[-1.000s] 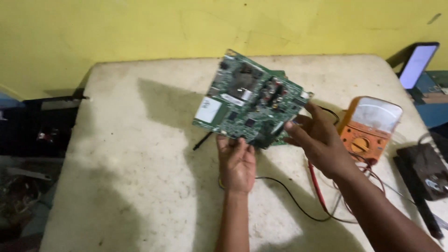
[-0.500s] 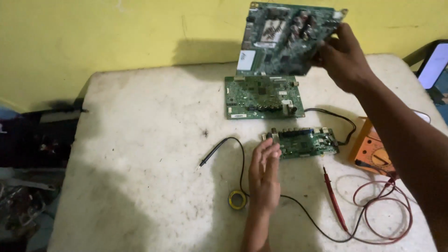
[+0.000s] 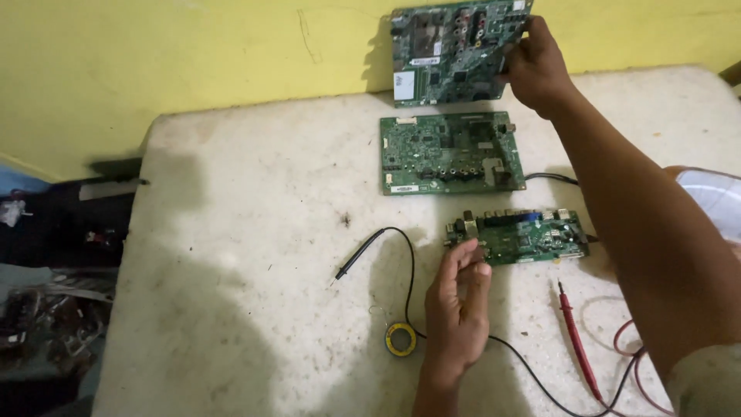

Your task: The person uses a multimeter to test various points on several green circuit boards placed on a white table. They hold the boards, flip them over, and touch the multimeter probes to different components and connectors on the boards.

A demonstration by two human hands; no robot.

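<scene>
Right hand [image 3: 536, 66] pinches raised circuit board [image 3: 455, 52] by its right edge, top centre of frame, at the yellow wall; keep grip on the edge, off components. Left hand [image 3: 457, 305], loosely curled, holds nothing, fingertips touching small board [image 3: 532, 235] on desk [image 3: 255, 232]

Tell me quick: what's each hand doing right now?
Left hand: holding nothing, fingers curled, touching the small circuit board.
Right hand: closed on the raised circuit board.
</scene>
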